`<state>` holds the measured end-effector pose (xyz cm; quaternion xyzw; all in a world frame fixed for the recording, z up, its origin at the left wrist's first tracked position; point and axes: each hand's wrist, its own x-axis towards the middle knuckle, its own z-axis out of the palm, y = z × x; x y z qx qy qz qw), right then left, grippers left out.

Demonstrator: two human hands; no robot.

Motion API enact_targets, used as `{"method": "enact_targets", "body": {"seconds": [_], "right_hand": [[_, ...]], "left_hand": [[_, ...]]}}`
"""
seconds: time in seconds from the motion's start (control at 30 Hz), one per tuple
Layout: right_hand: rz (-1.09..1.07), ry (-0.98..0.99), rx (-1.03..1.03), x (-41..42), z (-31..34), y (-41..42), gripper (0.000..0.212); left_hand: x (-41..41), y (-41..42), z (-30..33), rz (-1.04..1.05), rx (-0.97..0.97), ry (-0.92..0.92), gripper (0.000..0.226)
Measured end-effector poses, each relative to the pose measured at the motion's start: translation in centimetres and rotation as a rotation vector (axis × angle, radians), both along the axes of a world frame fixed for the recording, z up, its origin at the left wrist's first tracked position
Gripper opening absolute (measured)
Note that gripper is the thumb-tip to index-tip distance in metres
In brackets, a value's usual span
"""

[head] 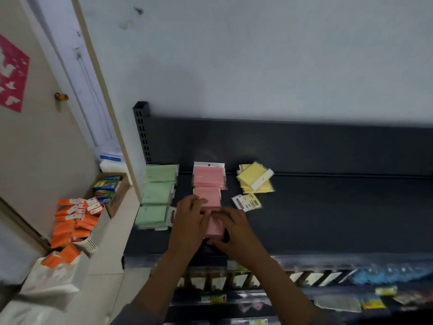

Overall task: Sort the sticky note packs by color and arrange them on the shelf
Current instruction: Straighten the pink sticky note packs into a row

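Note:
On the dark shelf (328, 214) lie three colour groups: green packs (155, 195) in a column at the left, pink packs (208, 178) in the middle, yellow packs (254, 180) to the right. One yellow pack (246, 202) lies apart, label side up. My left hand (191, 216) and my right hand (230, 228) both hold the nearest pink pack (216, 227) at the front of the pink column, one on each side of it. Their fingers cover part of this pack.
Orange packs (75, 221) fill a white box on the floor at the left, beside a cardboard box (110, 186) of blue-green packets. A door with a knob (61, 96) stands far left. Lower shelves (304, 289) hold other goods.

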<state>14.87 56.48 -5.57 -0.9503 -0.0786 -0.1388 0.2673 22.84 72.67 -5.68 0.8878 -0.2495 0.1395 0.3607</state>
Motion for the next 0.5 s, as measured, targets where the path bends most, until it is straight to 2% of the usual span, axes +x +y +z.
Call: {"method": "enact_targets", "body": {"seconds": [0.1, 0.3, 0.5], "right_hand": [[-0.056, 0.039, 0.044, -0.2, -0.2, 0.2, 0.077], [-0.090, 0.082, 0.237, -0.5, -0.2, 1.8, 0.063], [-0.089, 0.051, 0.274, 0.1, 1.0, 3.2, 0.055]], "left_hand": [[-2.2, 0.9, 0.2, 0.010, 0.008, 0.023, 0.027], [-4.8, 1.6, 0.4, 0.055, -0.036, 0.192, 0.033], [-4.9, 2.2, 1.0, 0.017, -0.050, 0.174, 0.033]]}}
